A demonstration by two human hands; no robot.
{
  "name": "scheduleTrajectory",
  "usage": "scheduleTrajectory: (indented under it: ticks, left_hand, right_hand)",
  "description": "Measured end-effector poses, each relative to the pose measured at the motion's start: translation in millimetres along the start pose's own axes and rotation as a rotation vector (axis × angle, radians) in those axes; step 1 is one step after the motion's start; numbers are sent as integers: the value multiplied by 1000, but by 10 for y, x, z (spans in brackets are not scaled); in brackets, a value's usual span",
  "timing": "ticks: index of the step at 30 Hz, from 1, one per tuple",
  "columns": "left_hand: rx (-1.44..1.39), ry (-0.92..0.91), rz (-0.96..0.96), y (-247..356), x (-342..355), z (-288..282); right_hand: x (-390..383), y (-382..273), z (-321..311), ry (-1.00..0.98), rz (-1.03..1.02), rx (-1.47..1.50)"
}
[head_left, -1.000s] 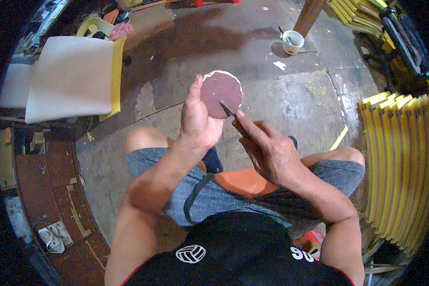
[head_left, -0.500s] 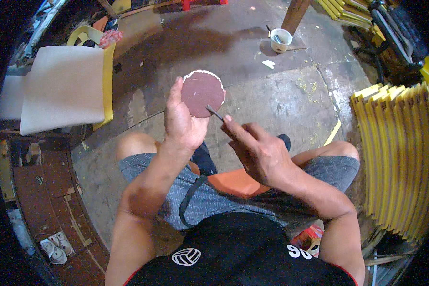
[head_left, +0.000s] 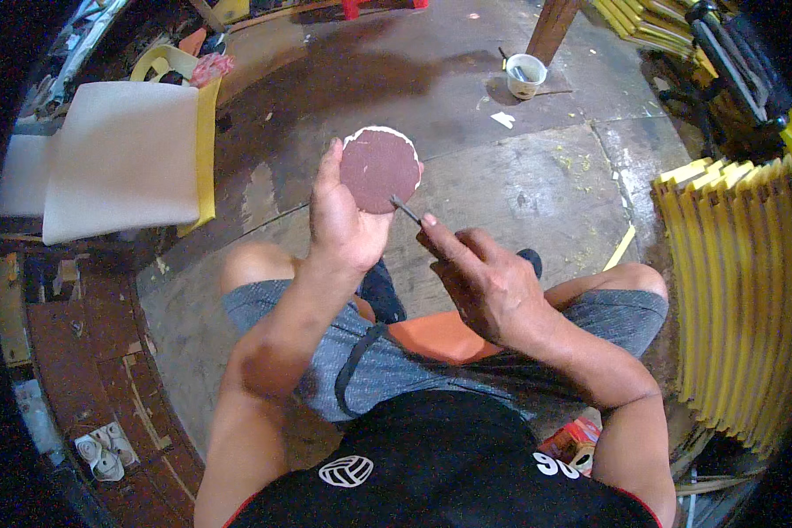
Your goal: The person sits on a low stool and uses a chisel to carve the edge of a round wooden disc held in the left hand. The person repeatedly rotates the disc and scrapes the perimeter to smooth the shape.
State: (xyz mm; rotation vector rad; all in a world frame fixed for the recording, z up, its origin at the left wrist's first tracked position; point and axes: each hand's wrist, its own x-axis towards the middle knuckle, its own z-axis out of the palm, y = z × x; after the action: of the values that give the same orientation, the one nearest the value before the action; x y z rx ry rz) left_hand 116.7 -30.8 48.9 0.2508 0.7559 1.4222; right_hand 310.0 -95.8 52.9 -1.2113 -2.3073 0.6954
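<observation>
My left hand (head_left: 343, 207) is wrapped round the edge of a round, flat maroon disc (head_left: 378, 169), thumb on one side and fingertips showing on the other. Ragged white material rims its upper edge. A slim, dark metal tool (head_left: 407, 212) is pinched in my right hand (head_left: 491, 286), its tip at the disc's lower right face. Most of the tool's handle is hidden in my fingers. Below the hands, an orange flat piece (head_left: 444, 337) lies in my lap, with a dark strap (head_left: 354, 370) beside it.
To the right rises a tall stack of yellow-edged sheets (head_left: 737, 304). A white tub (head_left: 526, 77) with tools stands by a wooden post (head_left: 552, 33). At left is a white padded panel (head_left: 123, 163) with a yellow edge. Scraps litter the floor.
The whole view has shifted slightly. Both hands keep their hold, and the tool's tip stays near the disc's lower right edge.
</observation>
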Motion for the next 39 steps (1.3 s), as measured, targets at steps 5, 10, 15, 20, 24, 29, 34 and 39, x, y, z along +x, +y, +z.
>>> scheduleTrajectory:
  ticks: [5,10,15,20,24,29,34,39]
  left_hand:
    - [29,-5,-61,-50,-73,40]
    - [20,35,-22,-78,-50,19]
    - [10,-9,-7,-21,9,-28]
    - [41,1,-2,-110,-29,-42]
    - [51,7,5,-45,-15,-12]
    - [25,26,-21,-64,-58,10]
    - [40,27,68,-28,20,-31]
    - [31,58,76,38,37,-36]
  right_hand:
    - [65,9,-9,19,-12,-43]
    - [79,-18,-18,20,9,-16]
    - [19,27,3,12,-11,-22]
    - [120,-10,-34,16,13,-26]
    - [2,13,6,30,-10,-13]
    - [57,0,-25,22,-10,-45]
    - [51,-4,-23,13,-6,-36]
    - [-10,22,-55,-58,4,-75]
